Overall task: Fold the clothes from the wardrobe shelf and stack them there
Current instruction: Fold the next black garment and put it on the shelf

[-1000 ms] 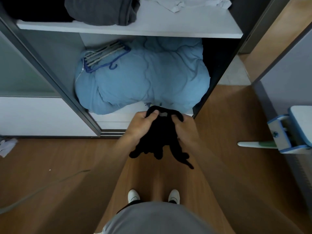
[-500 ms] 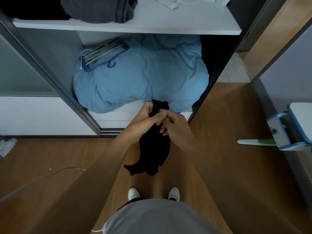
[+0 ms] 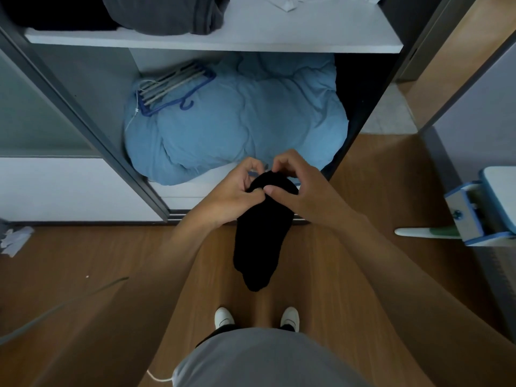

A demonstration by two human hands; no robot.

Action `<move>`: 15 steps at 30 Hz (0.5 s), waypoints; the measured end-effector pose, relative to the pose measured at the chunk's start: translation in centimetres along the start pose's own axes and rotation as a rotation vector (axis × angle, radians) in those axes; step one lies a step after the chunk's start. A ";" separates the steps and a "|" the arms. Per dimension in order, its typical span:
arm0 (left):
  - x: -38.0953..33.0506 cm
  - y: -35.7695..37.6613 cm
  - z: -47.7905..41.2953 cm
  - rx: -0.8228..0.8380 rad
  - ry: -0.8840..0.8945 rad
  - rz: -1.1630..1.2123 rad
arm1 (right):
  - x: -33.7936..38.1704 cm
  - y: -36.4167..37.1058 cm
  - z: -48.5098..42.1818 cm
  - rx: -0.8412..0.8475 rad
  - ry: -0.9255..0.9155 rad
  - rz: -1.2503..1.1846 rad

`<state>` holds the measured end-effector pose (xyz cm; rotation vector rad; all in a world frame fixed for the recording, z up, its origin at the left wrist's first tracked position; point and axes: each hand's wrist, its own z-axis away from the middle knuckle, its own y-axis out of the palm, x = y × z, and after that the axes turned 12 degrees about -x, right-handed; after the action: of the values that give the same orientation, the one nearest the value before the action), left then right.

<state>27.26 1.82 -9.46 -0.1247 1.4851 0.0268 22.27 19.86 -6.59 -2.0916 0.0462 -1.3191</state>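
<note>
With the left hand [image 3: 229, 192], pinching the top edge of the black garment [image 3: 262, 236], fingers curled on the cloth. Holding it in mid-air below the shelf [image 3: 251, 41], near the duvet [image 3: 237, 121], hanging over the floor [image 3: 83, 261]. With the right hand [image 3: 304, 191], gripping the same edge, thumb pressing the cloth beside the left thumb.

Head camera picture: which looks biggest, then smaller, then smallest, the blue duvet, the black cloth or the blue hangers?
1. blue duvet
2. black cloth, though it hangs nearer the camera, so its place is unsure
3. blue hangers
</note>
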 end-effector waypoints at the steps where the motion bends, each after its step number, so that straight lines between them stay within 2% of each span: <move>1: -0.1 -0.1 0.0 -0.006 0.003 0.030 | 0.0 0.0 -0.1 -0.006 -0.023 0.027; 4: -0.2 -0.6 0.1 -0.031 0.030 0.029 | 0.0 0.2 -0.3 -0.015 -0.095 0.048; 7: 0.1 -0.9 0.4 -0.046 0.058 -0.013 | 0.0 0.3 -0.3 0.043 -0.122 0.119; 11: 0.8 -1.1 0.9 -0.091 0.131 -0.087 | 0.0 0.3 -0.5 0.052 -0.090 0.200; 15: 2.0 -1.0 1.3 -0.156 0.307 -0.292 | 0.7 0.8 -0.7 0.000 0.018 0.073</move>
<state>28.82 0.83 -11.26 -0.4890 1.7569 -0.1173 22.26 18.59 -6.24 -2.0583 0.1297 -1.2946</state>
